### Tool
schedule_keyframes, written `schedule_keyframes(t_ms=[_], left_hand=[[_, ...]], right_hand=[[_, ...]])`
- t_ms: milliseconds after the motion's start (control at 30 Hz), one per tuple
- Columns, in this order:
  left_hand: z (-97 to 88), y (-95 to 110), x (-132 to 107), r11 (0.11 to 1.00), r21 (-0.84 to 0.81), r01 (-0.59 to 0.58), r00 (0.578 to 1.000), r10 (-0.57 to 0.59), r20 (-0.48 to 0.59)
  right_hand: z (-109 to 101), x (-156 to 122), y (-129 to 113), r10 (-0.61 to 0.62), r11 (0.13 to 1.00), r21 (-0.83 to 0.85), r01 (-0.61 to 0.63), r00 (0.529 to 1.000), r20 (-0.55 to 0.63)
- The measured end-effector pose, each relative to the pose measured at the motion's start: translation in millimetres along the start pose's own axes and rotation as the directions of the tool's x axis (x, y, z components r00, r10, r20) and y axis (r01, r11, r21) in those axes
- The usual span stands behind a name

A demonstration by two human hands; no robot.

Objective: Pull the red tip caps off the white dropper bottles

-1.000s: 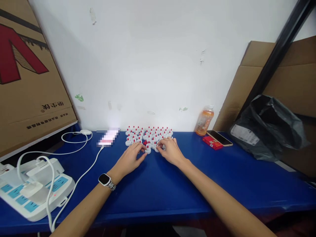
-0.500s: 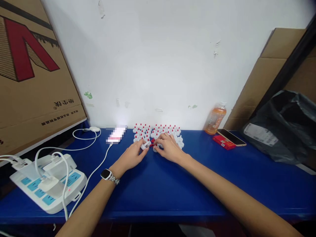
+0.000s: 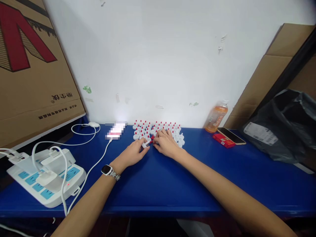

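Observation:
My left hand [image 3: 133, 152] pinches a white nozzle cap [image 3: 146, 143] between thumb and fingers, just in front of the group. Close beside it, my right hand [image 3: 166, 143] has its fingers curled and drawn together at a small pile of red tips [image 3: 152, 138]; whatever is between those fingertips is hidden. Behind both hands stand several white nozzle caps with red tips [image 3: 138, 130], upright in rows near the wall. To the right of my right hand are white nozzle caps without red tips [image 3: 181, 141], partly covered by the hand.
A blue table [image 3: 148, 184] runs along the white wall. At left are a power strip [image 3: 61, 194] with plugs and cables, a lit blurred device [image 3: 116, 130] and a large carton [image 3: 37, 89]. At right are an orange drink bottle [image 3: 217, 117], red packet [image 3: 223, 140], phone [image 3: 232, 135] and dark plastic bag [image 3: 283, 128].
My right hand's fingertips have drawn closer together by the red tips. The left hand still holds the white nozzle cap, slightly turned. The whole view has shifted a little.

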State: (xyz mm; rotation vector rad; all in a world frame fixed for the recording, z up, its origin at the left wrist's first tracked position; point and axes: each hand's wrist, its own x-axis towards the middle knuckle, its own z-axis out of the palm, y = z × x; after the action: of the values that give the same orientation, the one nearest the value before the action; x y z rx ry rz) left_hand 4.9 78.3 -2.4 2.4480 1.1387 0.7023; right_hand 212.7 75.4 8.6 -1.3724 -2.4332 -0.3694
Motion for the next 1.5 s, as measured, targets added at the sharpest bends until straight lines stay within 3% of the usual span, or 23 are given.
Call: schedule_keyframes(t_ms=[233, 500, 667, 967, 1100, 1200, 1300, 1400, 1500], left_hand=[[0.2, 2.3, 0.6, 1.0, 0.026, -0.007, 1.0, 0.007, 0.003], [1.8, 1.3, 0.4, 0.999, 0.036, -0.004, 1.0, 0.004, -0.016], [1.7, 6.3, 0.8, 1.0, 0.0, 0.02, 0.999, -0.02, 0.045], [5.2, 7.9, 2.9, 0.999, 0.008, 0.034, 0.998, -0.034, 0.058], [6.4, 6.6, 4.4, 1.0, -0.026, 0.011, 0.999, -0.01, 0.046], [6.2, 8.3, 4.8, 0.999, -0.033, 0.001, 1.0, 0.0, 0.023], [6.1, 12.6, 3.8, 0.999, -0.038, -0.005, 1.0, 0.005, 0.012], [6.9, 17.8, 1.7, 0.998, -0.048, -0.037, 0.999, 0.038, 0.023], [8.4, 21.3, -0.3, 0.997, -0.048, -0.066, 0.997, 0.067, 0.036]], right_hand=[[-1.3, -7.7, 4.5, 0.041, 0.998, 0.056, -0.04, 0.999, -0.027], [-10.1, -29.4, 7.2, 0.092, 0.996, 0.001, -0.092, 0.996, -0.02], [-2.8, -20.3, 4.6, 0.075, 0.997, 0.002, -0.075, 0.997, -0.033], [6.7, -11.8, 7.0, 0.05, 0.998, -0.023, -0.053, 0.994, -0.093], [0.7, -11.9, 6.1, 0.07, 0.99, 0.134, -0.047, 0.982, -0.174], [-4.2, -13.3, 2.4, 0.215, 0.87, 0.487, -0.083, 0.951, -0.221], [-4.3, -15.4, -4.4, 0.369, 0.599, 0.797, -0.08, 0.911, -0.186], [0.3, -16.4, -11.6, 0.438, 0.35, 0.935, -0.06, 0.893, -0.106], [4.7, -15.9, -15.6, 0.438, 0.187, 0.981, -0.055, 0.899, -0.033]])
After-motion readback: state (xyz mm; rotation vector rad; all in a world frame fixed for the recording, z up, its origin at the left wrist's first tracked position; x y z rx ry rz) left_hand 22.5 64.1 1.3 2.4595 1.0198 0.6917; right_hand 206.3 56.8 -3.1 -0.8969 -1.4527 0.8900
